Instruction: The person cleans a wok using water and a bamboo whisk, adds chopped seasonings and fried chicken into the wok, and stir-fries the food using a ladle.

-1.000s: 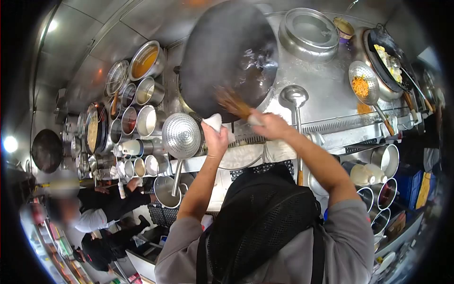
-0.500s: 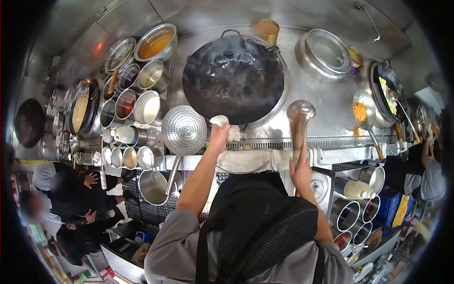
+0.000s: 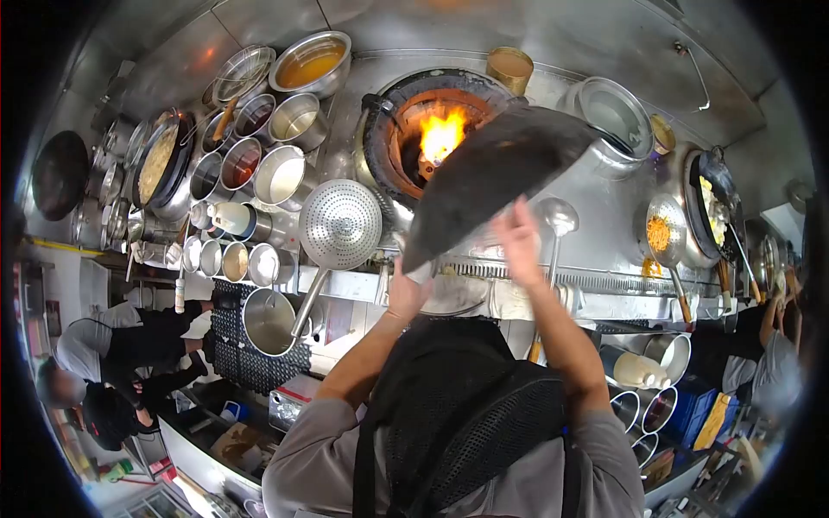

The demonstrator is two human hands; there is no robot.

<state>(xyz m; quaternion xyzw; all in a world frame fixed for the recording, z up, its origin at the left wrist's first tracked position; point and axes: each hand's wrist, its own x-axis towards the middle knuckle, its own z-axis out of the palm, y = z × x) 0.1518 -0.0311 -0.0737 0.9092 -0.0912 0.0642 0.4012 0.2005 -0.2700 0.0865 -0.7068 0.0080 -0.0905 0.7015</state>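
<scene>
A large black wok (image 3: 501, 173) is lifted off the burner, tilted steeply and blurred. My left hand (image 3: 408, 293) is closed at its near lower rim, with something pale, probably the cloth seen earlier, at the fingers. Close beside the wok's near side is my right hand (image 3: 518, 242), smeared by motion; whether it touches the rim I cannot tell. A ladle (image 3: 559, 217) lies on the counter to the right of that hand, its handle pointing toward me. Orange flame (image 3: 442, 134) burns inside the uncovered burner ring (image 3: 380, 151). The wok's inside is hidden.
Left of the burner stand a perforated strainer (image 3: 340, 223), several metal pots and a bowl of amber liquid (image 3: 309, 65). At the right are a lidded-looking pot (image 3: 615, 116) and another wok (image 3: 721, 194) holding food. Other people are at both sides.
The wok has come up off the burner and tilted toward the right, uncovering the flame. My right hand has let go of the ladle and moved up beside the wok.
</scene>
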